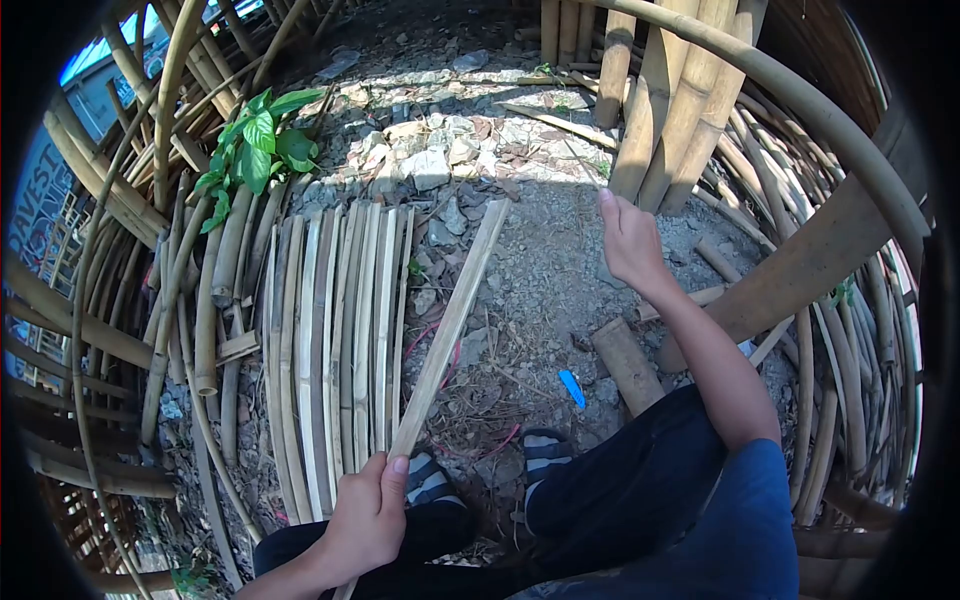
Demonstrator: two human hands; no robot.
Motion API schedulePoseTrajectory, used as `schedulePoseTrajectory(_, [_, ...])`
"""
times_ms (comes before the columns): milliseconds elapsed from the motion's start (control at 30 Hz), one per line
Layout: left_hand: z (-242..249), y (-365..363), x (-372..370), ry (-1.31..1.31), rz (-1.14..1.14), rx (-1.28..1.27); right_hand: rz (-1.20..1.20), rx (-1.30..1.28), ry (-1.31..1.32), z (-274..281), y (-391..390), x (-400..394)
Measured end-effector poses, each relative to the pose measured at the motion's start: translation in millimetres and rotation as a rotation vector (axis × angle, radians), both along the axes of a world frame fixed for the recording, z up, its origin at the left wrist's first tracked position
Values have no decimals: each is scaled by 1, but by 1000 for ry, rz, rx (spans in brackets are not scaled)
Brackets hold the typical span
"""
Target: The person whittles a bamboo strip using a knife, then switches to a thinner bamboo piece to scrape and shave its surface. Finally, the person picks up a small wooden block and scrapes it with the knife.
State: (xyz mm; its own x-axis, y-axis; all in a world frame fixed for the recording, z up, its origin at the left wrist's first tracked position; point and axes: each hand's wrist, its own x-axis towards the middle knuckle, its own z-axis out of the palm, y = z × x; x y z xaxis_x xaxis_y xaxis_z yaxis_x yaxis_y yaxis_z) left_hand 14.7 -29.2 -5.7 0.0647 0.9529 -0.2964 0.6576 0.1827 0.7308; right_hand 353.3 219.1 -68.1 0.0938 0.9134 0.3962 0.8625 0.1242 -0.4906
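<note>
My left hand [372,510] is closed around a split bamboo slat [450,325], which slants up and away to the right over the ground. My right hand [632,240] is raised in a fist, thumb uppermost, near the foot of some upright bamboo poles. A thin dark line extends up and left from this fist; I cannot tell what the hand holds. To the left of the held slat, a row of split bamboo slats [335,350] lies side by side on the ground.
Thick bamboo poles [690,100] stand at the upper right, and a wide bamboo piece [790,265] slants below them. A short bamboo piece [627,365] and a blue scrap [572,388] lie near my feet. Left are a leafy plant [257,140], stacked poles and rubble [430,165].
</note>
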Motion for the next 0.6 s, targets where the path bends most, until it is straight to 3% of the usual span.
schedulePoseTrajectory(100, [2, 5, 3, 27, 11, -29, 297, 65, 99, 26, -32, -33])
schedulePoseTrajectory(233, [-1, 8, 6, 33, 51, -32, 638, 158, -37, 25, -76, -73])
schedulePoseTrajectory(467, [1, 2, 8, 57, 38, 13, 661, 266, -138, 8, -59, -69])
schedulePoseTrajectory(533, [1, 1, 6, 81, 30, 10, 513, 315, -266, 5, -49, -64])
schedulePoseTrajectory(600, [1, 1, 4, 99, 19, 13, 537, 380, -263, -2, -45, -62])
